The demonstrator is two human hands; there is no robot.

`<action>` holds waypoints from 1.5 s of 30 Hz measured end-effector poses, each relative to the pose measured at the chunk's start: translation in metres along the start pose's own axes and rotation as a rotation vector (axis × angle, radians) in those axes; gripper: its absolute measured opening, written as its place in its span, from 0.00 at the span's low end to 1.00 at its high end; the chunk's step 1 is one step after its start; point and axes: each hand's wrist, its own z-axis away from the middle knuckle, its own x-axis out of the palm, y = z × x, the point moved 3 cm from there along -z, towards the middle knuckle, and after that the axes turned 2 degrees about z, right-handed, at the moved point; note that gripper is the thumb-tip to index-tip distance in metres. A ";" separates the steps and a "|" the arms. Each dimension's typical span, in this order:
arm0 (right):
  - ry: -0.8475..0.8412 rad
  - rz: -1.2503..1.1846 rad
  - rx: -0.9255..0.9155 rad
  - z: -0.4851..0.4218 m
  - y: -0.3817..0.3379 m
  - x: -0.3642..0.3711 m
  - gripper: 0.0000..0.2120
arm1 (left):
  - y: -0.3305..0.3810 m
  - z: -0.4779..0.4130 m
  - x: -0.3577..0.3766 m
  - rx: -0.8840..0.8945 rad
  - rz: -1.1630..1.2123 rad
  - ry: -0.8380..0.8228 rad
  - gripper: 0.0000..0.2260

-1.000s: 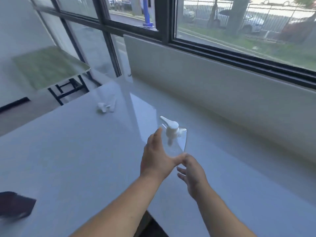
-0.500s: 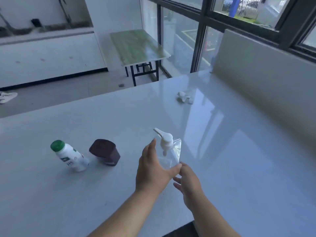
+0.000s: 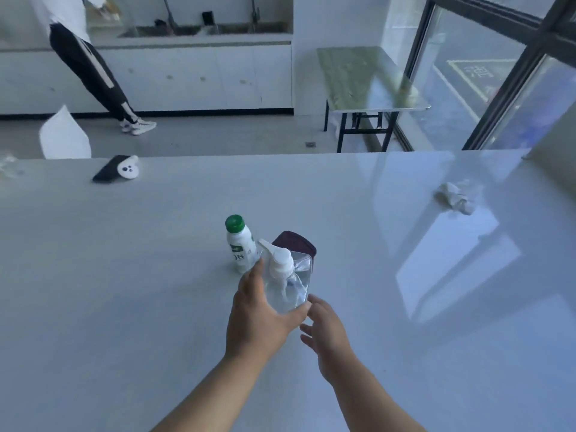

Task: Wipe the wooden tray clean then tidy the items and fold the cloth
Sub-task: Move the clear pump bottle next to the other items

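Note:
My left hand [image 3: 258, 319] grips a clear pump bottle [image 3: 288, 283] with a white pump head, held upright above the white table [image 3: 124, 275]. My right hand [image 3: 327, 335] hovers just right of the bottle's base, fingers apart and empty. Just behind the pump bottle stand a white bottle with a green cap [image 3: 239, 243] and a dark maroon container [image 3: 297, 244]. A crumpled white cloth [image 3: 456, 198] lies at the table's far right. No wooden tray is in view.
A black phone with a white round object [image 3: 117, 171] lies near the table's far left edge. A white chair back [image 3: 64, 137] shows beyond it. A person [image 3: 90, 63] stands by the counter; a green folding table [image 3: 367, 79] is near the window.
The view has swung left from the window wall to the room. My left hand carried the pump bottle left, close to the green-capped bottle and the maroon container.

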 end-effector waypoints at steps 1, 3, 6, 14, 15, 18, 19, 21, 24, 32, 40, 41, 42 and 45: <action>-0.016 0.011 0.001 -0.004 -0.001 0.011 0.25 | -0.008 -0.004 -0.007 -0.012 -0.016 0.014 0.52; -0.045 0.035 0.004 -0.011 -0.001 0.031 0.27 | -0.021 -0.011 -0.020 -0.026 -0.047 0.041 0.52; -0.089 0.092 0.008 -0.021 0.000 0.060 0.26 | -0.042 -0.018 -0.041 -0.052 -0.049 0.090 0.51; -0.102 0.190 -0.035 -0.037 0.010 0.112 0.22 | -0.083 -0.026 -0.079 -0.147 -0.030 0.116 0.52; -0.095 0.197 -0.039 -0.039 0.011 0.114 0.20 | -0.084 -0.027 -0.081 -0.149 -0.026 0.114 0.52; -0.077 0.201 -0.043 -0.045 0.015 0.117 0.18 | -0.086 -0.028 -0.081 -0.141 -0.024 0.118 0.52; -0.071 0.197 -0.045 -0.046 0.017 0.117 0.17 | -0.086 -0.028 -0.081 -0.135 -0.023 0.120 0.51; -0.062 0.192 -0.047 -0.048 0.020 0.116 0.15 | -0.088 -0.027 -0.081 -0.132 -0.025 0.116 0.51; -0.056 0.182 -0.028 -0.053 0.022 0.115 0.13 | -0.094 -0.028 -0.080 -0.177 -0.007 0.082 0.56; -0.060 0.162 -0.014 -0.049 0.018 0.092 0.16 | -0.133 0.018 -0.079 -0.441 -0.038 0.188 0.39; 0.246 0.220 -0.204 -0.011 0.015 -0.036 0.15 | -0.076 0.062 0.034 -0.202 -0.154 -0.385 0.10; 0.302 0.223 -0.218 -0.003 0.015 -0.060 0.16 | -0.055 0.060 0.053 -0.156 -0.146 -0.442 0.08; 0.359 0.231 -0.231 0.007 0.015 -0.086 0.17 | -0.035 0.058 0.073 -0.106 -0.138 -0.495 0.07; 0.528 0.311 -0.263 0.046 0.023 -0.165 0.24 | 0.028 0.067 0.131 0.068 -0.115 -0.676 0.16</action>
